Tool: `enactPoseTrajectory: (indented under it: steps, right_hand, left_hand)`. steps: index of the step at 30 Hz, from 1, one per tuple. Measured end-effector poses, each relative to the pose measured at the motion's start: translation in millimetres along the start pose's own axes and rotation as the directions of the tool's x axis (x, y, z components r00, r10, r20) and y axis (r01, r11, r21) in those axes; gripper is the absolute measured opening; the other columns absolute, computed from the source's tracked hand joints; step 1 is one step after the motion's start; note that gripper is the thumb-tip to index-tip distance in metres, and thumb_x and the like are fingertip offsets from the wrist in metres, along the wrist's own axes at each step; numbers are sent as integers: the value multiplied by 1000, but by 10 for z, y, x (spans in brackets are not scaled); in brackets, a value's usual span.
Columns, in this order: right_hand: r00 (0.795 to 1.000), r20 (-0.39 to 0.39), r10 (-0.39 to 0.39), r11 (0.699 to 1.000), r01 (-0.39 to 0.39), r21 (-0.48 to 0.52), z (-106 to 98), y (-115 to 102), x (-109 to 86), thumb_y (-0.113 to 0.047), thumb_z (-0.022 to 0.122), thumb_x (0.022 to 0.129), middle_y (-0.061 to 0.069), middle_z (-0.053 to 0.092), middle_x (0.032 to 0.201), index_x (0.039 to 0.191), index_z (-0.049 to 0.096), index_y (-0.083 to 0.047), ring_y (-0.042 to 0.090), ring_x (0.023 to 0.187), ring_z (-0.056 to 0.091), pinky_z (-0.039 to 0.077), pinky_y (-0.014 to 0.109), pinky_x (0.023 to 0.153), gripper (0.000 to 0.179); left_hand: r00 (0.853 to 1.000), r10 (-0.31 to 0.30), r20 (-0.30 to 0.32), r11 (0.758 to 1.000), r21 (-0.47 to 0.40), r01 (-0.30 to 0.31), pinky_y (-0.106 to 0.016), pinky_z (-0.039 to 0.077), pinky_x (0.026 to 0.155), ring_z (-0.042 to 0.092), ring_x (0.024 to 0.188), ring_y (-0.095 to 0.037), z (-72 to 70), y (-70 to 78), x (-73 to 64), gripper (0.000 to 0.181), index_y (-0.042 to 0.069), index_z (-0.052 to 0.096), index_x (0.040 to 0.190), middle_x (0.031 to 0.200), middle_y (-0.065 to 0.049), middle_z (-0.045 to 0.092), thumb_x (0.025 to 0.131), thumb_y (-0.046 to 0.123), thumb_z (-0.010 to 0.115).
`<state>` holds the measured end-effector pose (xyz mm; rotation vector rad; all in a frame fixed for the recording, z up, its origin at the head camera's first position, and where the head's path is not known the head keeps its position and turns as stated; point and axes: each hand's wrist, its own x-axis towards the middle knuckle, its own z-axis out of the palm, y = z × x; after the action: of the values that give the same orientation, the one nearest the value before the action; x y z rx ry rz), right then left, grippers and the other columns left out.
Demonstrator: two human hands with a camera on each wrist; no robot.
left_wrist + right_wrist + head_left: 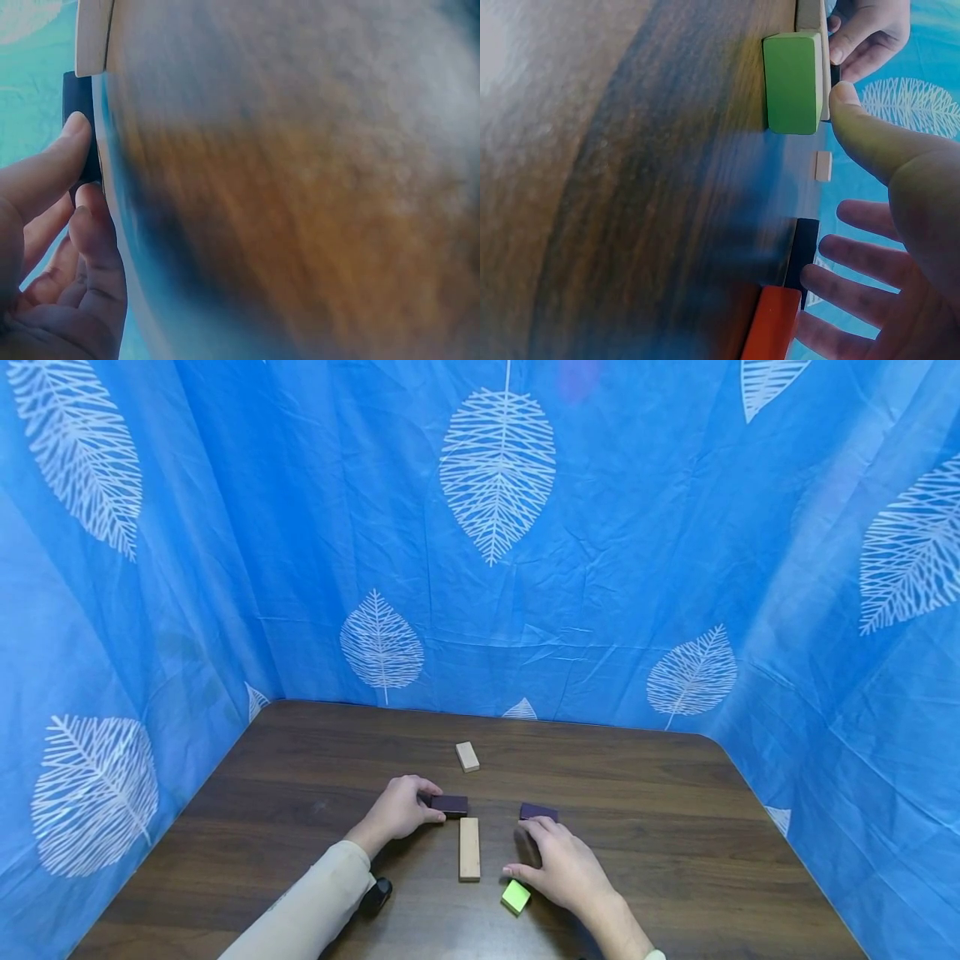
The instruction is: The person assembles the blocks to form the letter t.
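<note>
My left hand [397,810] pinches the left end of a dark, nearly black block [452,806] between thumb and fingers. In the left wrist view, the thumb lies along that block's face. A long pale wooden block [469,850] lies just in front of it, pointing toward me. My right hand [566,867] is spread with nothing in its grasp. Its fingertips are close to a dark purple block [538,812], and its thumb is above a bright green block [515,897]. The right wrist view also shows a red block [772,322] near the little finger; the hand hides it from the head view.
A small pale wooden block [467,757] lies farther back on the brown wooden table [637,777]. Blue curtains [600,568] with white leaf prints enclose the back and sides. A black rounded object [377,896] shows beside the left sleeve.
</note>
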<state>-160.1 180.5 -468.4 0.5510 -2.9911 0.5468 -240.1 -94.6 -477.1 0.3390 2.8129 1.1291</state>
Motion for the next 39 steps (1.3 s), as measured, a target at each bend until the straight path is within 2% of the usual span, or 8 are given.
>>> enactPoseTrajectory:
  steps: [7, 21, 28, 35, 39]
  right_hand:
    - [1000, 19, 11, 1000, -11, 7, 9, -1, 10, -55, 77, 82, 14, 60, 132, 133, 61, -5, 35, 121, 57, 47, 54, 96, 73]
    - [1000, 25, 19, 1000, -19, 9, 6, -8, 17, -56, 77, 82, 14, 60, 132, 133, 61, -6, 35, 121, 57, 48, 54, 95, 73]
    - [1000, -3, 27, 1000, -27, -10, -1, -7, 17, -56, 78, 81, 15, 60, 131, 132, 62, -4, 35, 120, 58, 49, 54, 93, 74]
    - [996, -84, 38, 999, -41, -29, -37, 17, 36, -49, 82, 80, 12, 64, 124, 127, 65, -6, 33, 115, 61, 51, 51, 90, 66]
    - [994, -98, 49, 998, -53, -30, -49, 36, 48, -47, 83, 80, 12, 65, 122, 126, 66, -6, 33, 114, 62, 50, 51, 91, 65]
  left_hand:
    - [1000, 14, 5, 1000, 14, -14, -47, 51, 90, 61, 101, -24, 8, 3, -3, 31, 11, 76, 109, 112, -8, 67, 81, 19, 87]
    - [999, 31, 15, 999, 23, -31, -49, 49, 94, 61, 110, -29, 34, -3, 8, 31, 11, 76, 109, 115, -9, 67, 81, 19, 87]
    - [999, 25, 21, 999, 22, -25, -49, 49, 93, 60, 108, -28, 37, 11, 2, 31, 10, 76, 109, 113, -8, 67, 81, 18, 87]
    - [999, 33, 20, 999, 25, -34, -48, 49, 93, 61, 108, -28, 46, 0, 0, 31, 9, 76, 110, 115, -9, 66, 81, 17, 86]
    - [998, 68, 18, 997, 29, -68, -44, 52, 87, 62, 99, -24, 48, -3, -6, 35, 7, 74, 113, 113, -8, 66, 81, 15, 86]
